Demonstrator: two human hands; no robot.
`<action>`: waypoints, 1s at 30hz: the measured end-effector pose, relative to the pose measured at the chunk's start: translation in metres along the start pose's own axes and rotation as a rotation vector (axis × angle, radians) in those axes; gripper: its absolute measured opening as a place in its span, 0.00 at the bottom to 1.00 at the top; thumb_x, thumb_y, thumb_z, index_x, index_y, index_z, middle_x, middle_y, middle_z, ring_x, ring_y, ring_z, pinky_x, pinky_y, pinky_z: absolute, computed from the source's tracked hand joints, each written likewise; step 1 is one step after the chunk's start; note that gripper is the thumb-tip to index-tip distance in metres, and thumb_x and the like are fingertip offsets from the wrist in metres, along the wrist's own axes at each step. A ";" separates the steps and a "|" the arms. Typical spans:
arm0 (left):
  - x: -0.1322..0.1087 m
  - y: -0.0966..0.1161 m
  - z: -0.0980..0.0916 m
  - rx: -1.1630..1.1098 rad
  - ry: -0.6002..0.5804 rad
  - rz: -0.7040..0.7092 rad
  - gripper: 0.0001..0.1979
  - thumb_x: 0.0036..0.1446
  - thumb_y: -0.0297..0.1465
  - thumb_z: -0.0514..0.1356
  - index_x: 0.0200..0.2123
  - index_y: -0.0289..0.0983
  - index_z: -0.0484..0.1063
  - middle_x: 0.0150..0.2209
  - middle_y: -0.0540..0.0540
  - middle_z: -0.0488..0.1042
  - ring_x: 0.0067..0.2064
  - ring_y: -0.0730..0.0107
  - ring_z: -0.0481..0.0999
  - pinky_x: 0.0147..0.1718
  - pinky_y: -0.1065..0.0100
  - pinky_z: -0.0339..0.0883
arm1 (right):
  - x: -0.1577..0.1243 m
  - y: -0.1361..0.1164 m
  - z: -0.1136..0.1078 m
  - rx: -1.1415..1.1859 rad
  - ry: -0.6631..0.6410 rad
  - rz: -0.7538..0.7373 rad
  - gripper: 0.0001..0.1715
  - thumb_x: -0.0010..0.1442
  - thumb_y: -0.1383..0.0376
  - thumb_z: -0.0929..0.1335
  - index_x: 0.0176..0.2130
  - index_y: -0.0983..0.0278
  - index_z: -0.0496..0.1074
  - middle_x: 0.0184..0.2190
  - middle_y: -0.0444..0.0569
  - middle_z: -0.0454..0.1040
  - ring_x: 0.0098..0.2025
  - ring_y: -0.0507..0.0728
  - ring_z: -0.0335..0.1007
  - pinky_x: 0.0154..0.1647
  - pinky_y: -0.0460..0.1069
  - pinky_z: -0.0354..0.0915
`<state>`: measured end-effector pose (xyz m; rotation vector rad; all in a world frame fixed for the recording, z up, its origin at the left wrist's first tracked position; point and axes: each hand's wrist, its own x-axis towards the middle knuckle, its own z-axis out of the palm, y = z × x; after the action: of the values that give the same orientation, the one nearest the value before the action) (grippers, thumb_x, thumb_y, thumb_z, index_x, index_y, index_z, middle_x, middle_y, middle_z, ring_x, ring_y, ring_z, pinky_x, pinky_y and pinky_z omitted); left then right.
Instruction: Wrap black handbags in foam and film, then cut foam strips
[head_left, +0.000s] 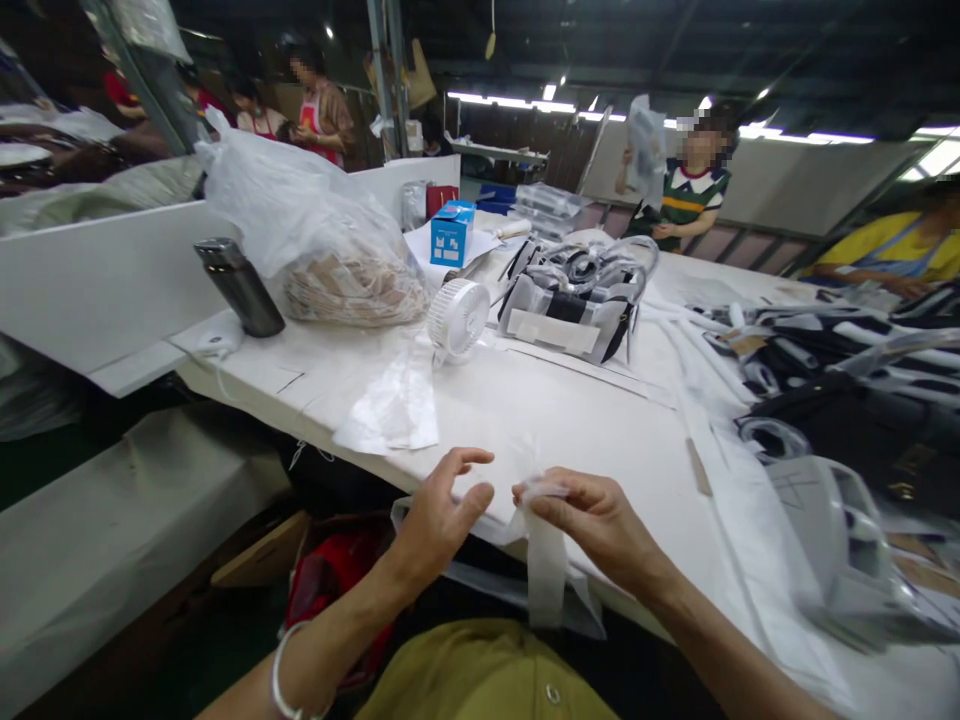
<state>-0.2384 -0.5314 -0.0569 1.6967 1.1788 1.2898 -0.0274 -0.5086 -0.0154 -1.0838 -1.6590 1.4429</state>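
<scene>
My right hand [581,505] pinches a strip of thin, translucent white wrapping [546,570], which hangs down past the table's front edge. To its left, my left hand [450,505] is held with thumb and fingers apart and nothing between them. More clear plastic film [589,605] droops below the edge, in front of my body. On the table [540,400], just beyond my left hand, lies a flat sheet of white wrapping [394,405]. A small white fan [458,318] stands behind that sheet.
A dark bottle [244,290] and a large plastic bag [352,280] stand at the left. Wrapped bags [566,310] and a blue box [452,233] sit farther back. Black and white bags [847,370] and a white plastic device [840,540] are at the right. Several people work beyond.
</scene>
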 end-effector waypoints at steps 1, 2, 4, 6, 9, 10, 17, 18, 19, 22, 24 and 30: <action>0.005 0.003 0.004 -0.156 -0.068 -0.140 0.12 0.65 0.36 0.54 0.47 0.37 0.70 0.45 0.42 0.77 0.48 0.60 0.76 0.47 0.62 0.69 | -0.001 -0.001 0.003 -0.024 -0.026 -0.028 0.12 0.59 0.55 0.72 0.33 0.60 0.82 0.37 0.49 0.81 0.41 0.59 0.75 0.45 0.51 0.67; 0.009 0.006 0.010 -0.300 -0.128 -0.230 0.13 0.64 0.38 0.55 0.44 0.36 0.71 0.42 0.43 0.77 0.45 0.62 0.76 0.44 0.64 0.70 | -0.001 -0.001 0.005 -0.039 -0.046 -0.045 0.12 0.59 0.55 0.72 0.33 0.60 0.82 0.36 0.49 0.81 0.40 0.59 0.75 0.45 0.51 0.67; 0.018 0.011 0.021 -0.513 -0.149 -0.313 0.13 0.62 0.40 0.58 0.37 0.35 0.72 0.35 0.45 0.76 0.39 0.66 0.76 0.39 0.68 0.68 | 0.000 0.001 0.008 -0.041 -0.060 -0.037 0.13 0.59 0.55 0.72 0.33 0.60 0.82 0.34 0.49 0.80 0.38 0.59 0.75 0.43 0.51 0.67; 0.026 0.015 0.030 -0.587 -0.079 -0.350 0.12 0.60 0.39 0.61 0.33 0.35 0.71 0.31 0.48 0.75 0.34 0.70 0.73 0.36 0.70 0.66 | 0.000 0.005 0.006 -0.022 -0.041 -0.025 0.13 0.59 0.54 0.72 0.32 0.60 0.82 0.36 0.49 0.80 0.39 0.59 0.74 0.46 0.52 0.67; 0.036 0.017 0.035 -0.412 0.038 -0.288 0.10 0.61 0.37 0.59 0.32 0.36 0.71 0.30 0.51 0.74 0.33 0.72 0.71 0.35 0.71 0.64 | -0.003 0.008 -0.004 -0.005 0.010 -0.025 0.12 0.57 0.54 0.73 0.32 0.59 0.82 0.52 0.50 0.75 0.53 0.62 0.69 0.57 0.55 0.62; 0.038 0.016 0.036 -0.310 0.048 -0.243 0.09 0.62 0.36 0.58 0.32 0.36 0.72 0.29 0.51 0.74 0.33 0.71 0.71 0.36 0.71 0.64 | -0.004 0.009 -0.008 -0.002 0.031 -0.018 0.11 0.57 0.54 0.73 0.32 0.58 0.82 0.57 0.50 0.71 0.57 0.63 0.66 0.60 0.56 0.59; 0.043 0.009 0.054 -0.029 0.042 0.090 0.09 0.64 0.30 0.54 0.40 0.40 0.74 0.38 0.49 0.77 0.40 0.70 0.75 0.42 0.70 0.65 | 0.001 0.002 -0.009 0.004 0.140 -0.086 0.13 0.57 0.52 0.73 0.33 0.57 0.82 0.50 0.51 0.74 0.56 0.63 0.65 0.59 0.56 0.59; 0.043 0.008 0.057 -0.030 0.065 0.073 0.08 0.64 0.30 0.54 0.39 0.40 0.73 0.36 0.49 0.76 0.38 0.70 0.74 0.40 0.70 0.65 | 0.003 0.001 -0.008 0.008 0.163 -0.099 0.13 0.57 0.52 0.73 0.32 0.58 0.82 0.46 0.50 0.75 0.52 0.62 0.67 0.55 0.55 0.62; 0.043 0.007 0.060 -0.039 0.091 0.039 0.06 0.63 0.30 0.54 0.38 0.39 0.71 0.33 0.51 0.75 0.35 0.71 0.73 0.37 0.71 0.65 | 0.005 0.000 -0.007 0.012 0.185 -0.104 0.13 0.57 0.52 0.73 0.32 0.58 0.82 0.43 0.50 0.75 0.48 0.61 0.68 0.52 0.54 0.63; 0.044 0.005 0.064 -0.093 0.126 -0.058 0.03 0.61 0.30 0.56 0.36 0.39 0.68 0.29 0.53 0.72 0.31 0.73 0.71 0.33 0.72 0.63 | 0.008 -0.001 -0.008 0.017 0.235 -0.105 0.13 0.56 0.52 0.73 0.32 0.58 0.82 0.35 0.48 0.73 0.42 0.58 0.68 0.44 0.52 0.64; 0.044 0.005 0.065 -0.153 0.089 -0.075 0.03 0.62 0.31 0.56 0.36 0.38 0.68 0.30 0.52 0.72 0.32 0.72 0.70 0.34 0.72 0.63 | 0.010 0.000 -0.009 0.008 0.253 -0.105 0.13 0.56 0.52 0.73 0.33 0.58 0.82 0.34 0.47 0.72 0.40 0.57 0.68 0.41 0.51 0.64; 0.039 0.008 0.066 -0.258 0.034 -0.095 0.07 0.64 0.35 0.55 0.35 0.37 0.67 0.30 0.53 0.66 0.32 0.73 0.65 0.33 0.71 0.60 | 0.013 0.004 -0.010 0.033 0.352 -0.073 0.19 0.53 0.55 0.76 0.44 0.59 0.80 0.31 0.45 0.73 0.34 0.55 0.67 0.36 0.50 0.64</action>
<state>-0.1695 -0.4977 -0.0538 1.4214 1.0494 1.3528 -0.0236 -0.4920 -0.0178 -1.1699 -1.4041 1.1524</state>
